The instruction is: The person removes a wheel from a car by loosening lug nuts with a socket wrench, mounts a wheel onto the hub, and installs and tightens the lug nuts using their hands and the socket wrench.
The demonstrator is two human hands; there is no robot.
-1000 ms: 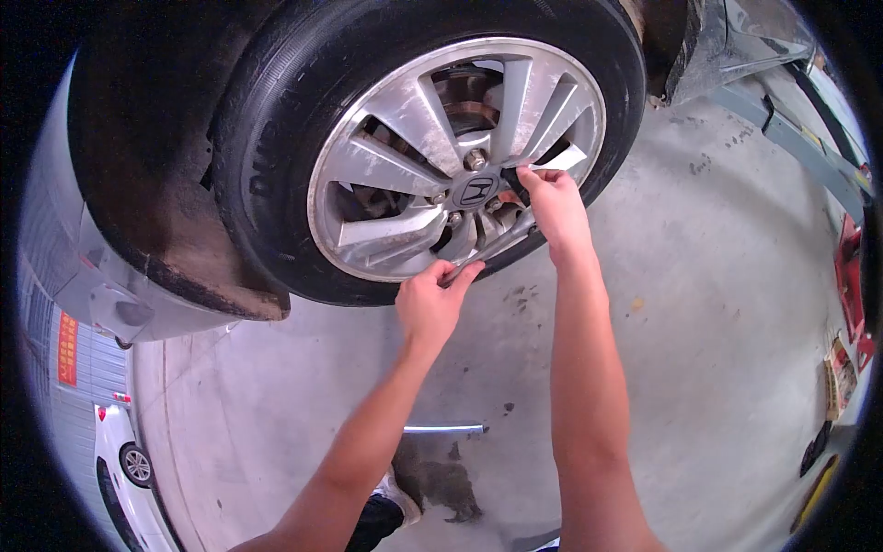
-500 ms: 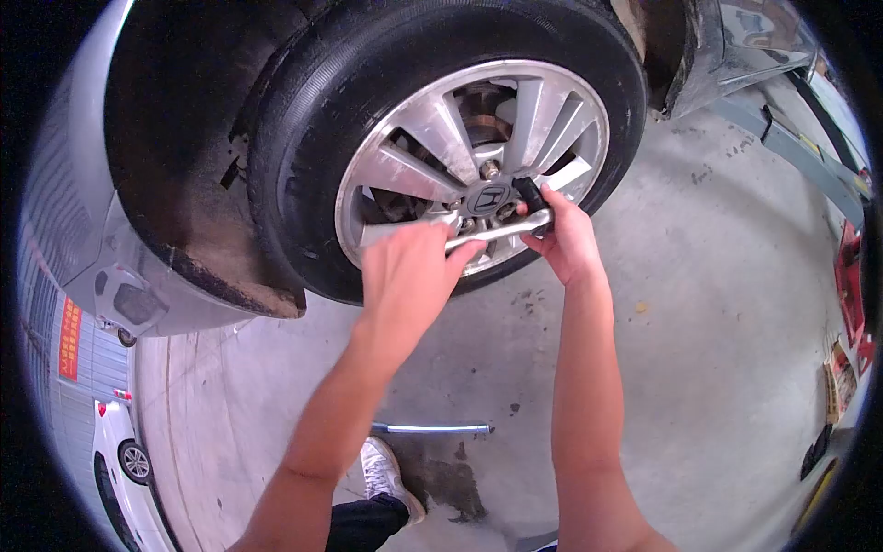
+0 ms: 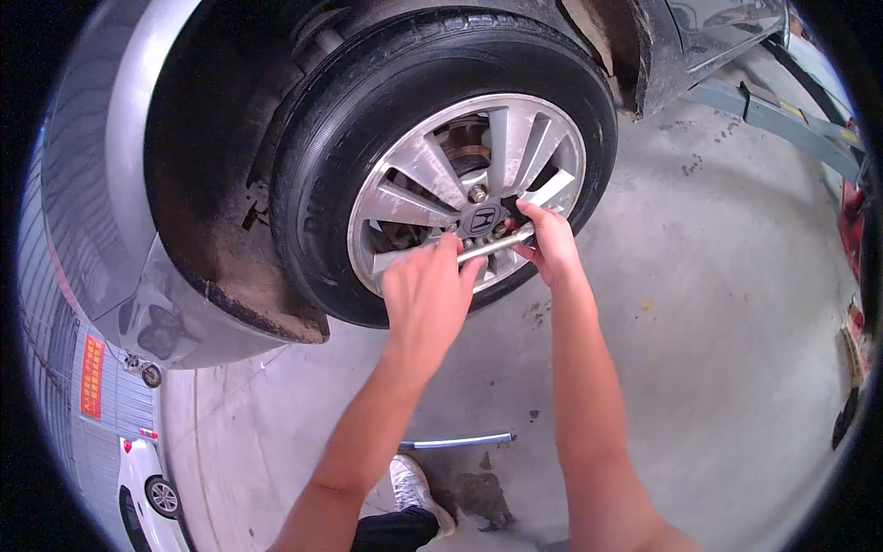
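Observation:
A silver ratchet wrench [image 3: 493, 247] lies across the lower part of an alloy wheel [image 3: 432, 166], just below its centre cap [image 3: 483, 219]. My left hand [image 3: 425, 290] is closed round the handle end. My right hand [image 3: 552, 244] wraps the ratchet head and the black socket [image 3: 511, 206] on it, fingers partly hiding both. The socket points at the wheel's hub, its tip close to the right of the cap. A lug nut [image 3: 477, 193] shows above the cap, and others sit around it. The black tyre [image 3: 317, 175] surrounds the wheel.
A grey car fender [image 3: 175, 313] curves round the wheel at left. On the concrete floor [image 3: 681, 368] lies a metal bar [image 3: 460, 442] near my white shoe [image 3: 409, 483]. A grey lift arm [image 3: 782, 115] reaches under the car at right. A white car [image 3: 147, 488] stands far left.
The view has shifted, so the wheel sits lower and further left. My right hand has brought the socket closer to the hub, and the ratchet moved with both hands.

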